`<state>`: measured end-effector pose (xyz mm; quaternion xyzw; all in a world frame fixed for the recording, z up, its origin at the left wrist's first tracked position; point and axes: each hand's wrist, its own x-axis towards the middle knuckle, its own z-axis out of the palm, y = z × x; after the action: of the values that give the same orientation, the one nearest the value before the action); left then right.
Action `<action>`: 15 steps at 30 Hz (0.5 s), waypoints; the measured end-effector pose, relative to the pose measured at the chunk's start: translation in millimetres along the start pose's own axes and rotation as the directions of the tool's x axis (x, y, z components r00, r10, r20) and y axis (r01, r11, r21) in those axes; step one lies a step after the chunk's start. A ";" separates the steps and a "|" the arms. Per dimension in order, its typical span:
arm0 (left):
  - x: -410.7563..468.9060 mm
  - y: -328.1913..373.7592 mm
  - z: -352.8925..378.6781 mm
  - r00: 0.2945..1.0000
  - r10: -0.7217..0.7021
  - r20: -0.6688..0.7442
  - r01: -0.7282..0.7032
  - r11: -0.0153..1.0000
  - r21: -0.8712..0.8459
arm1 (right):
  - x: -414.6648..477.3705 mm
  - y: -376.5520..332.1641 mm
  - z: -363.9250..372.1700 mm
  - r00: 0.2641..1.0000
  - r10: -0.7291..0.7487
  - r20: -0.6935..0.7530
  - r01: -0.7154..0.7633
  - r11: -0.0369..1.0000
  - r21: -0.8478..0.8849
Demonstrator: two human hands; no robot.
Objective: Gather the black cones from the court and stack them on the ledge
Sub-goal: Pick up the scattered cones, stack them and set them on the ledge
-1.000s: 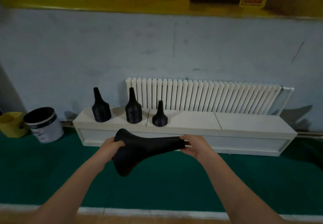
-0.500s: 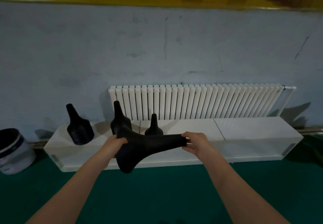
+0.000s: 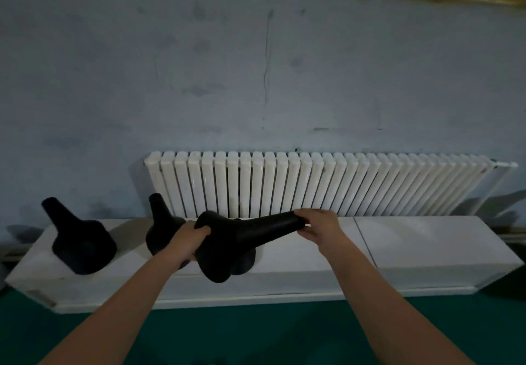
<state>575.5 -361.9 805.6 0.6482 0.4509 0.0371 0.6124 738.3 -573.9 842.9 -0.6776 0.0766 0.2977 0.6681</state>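
The held cone (image 3: 256,231) lies sideways in the air just above the near part of the ledge (image 3: 412,245). The left hand (image 3: 196,235) has its fingers curled round the wide base, and the right hand (image 3: 317,225) pinches the narrow tip. Two more black cones stand upright on the ledge: the left cone (image 3: 82,239) and the middle cone (image 3: 159,222). A dark base (image 3: 247,263) shows behind the held cone and is probably a third cone, mostly hidden.

The step in hand appears to be setting this cone down on a stack. To do it well, the right hand should swing the tip upward so the base faces down. The open base then needs centring over the tip of a standing cone, the hidden one being nearest. It should come down straight, not at a slant, since a sideways nudge could topple the cone beneath. The base rim looks soft under the left hand, so a light hold should keep it round enough to slip over
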 end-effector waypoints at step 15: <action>264.7 16.3 -4.5 0.935 -0.337 0.107 0.278 0.889 0.364 | 189.1 -31.6 141.9 0.987 -0.075 -0.142 0.003 0.895 -0.447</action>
<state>737.9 -189.1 686.8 0.6657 0.4946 -0.1943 0.5239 864.9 -380.4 784.4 -0.8349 0.0448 0.2401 0.4933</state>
